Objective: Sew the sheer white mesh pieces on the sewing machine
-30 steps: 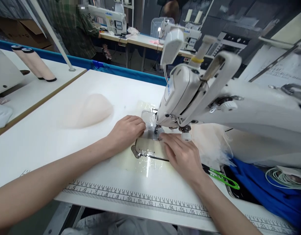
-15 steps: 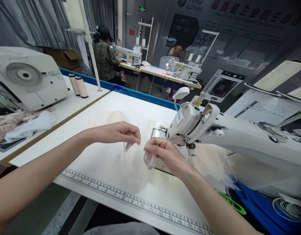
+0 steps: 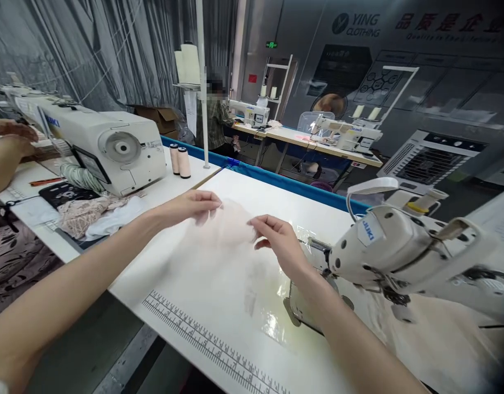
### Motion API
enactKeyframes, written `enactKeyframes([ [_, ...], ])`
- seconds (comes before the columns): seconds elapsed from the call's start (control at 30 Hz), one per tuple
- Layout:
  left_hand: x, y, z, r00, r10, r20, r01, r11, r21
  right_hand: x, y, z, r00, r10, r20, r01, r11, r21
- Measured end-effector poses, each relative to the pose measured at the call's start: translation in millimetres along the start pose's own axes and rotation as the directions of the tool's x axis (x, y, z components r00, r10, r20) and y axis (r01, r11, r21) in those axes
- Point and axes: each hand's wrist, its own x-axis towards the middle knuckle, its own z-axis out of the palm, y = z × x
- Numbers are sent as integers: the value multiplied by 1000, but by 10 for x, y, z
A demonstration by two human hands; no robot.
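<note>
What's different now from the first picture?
The left hand and right hand moved left, away from the sewing machine, to the sheer pale fabric; blur hides whether they grip it. The two pinkish thread cones still stand on the next table.

Forearms [image 3: 79,279] [image 3: 350,323] — bare (hands [image 3: 194,205] [image 3: 282,241] too).

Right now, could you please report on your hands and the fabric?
Left hand pinching sheer fabric. Right hand at its edge, grip unclear. Fabric blurred between hands. Sewing machine to the right.
</note>
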Motion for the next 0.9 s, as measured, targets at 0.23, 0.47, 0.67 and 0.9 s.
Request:
enactKeyframes([
  [0.23,790,-341,-31,989,9,-149,41,942,334,657,460,36,984,-15,-179,-43,949,-311],
  [0.47,741,-469,133,944,94,-317,143,749,647,674,525,17,969,-62,-238,-117,738,-665],
  [0.67,652,-504,268,918,190,-347,184,572,799,617,490,63,973,-113,-203,-116,520,-846],
  [0.9,531,-250,216,887,321,-331,164,450,878,68,304,-124,982,-163,-91,-27,359,-933],
])
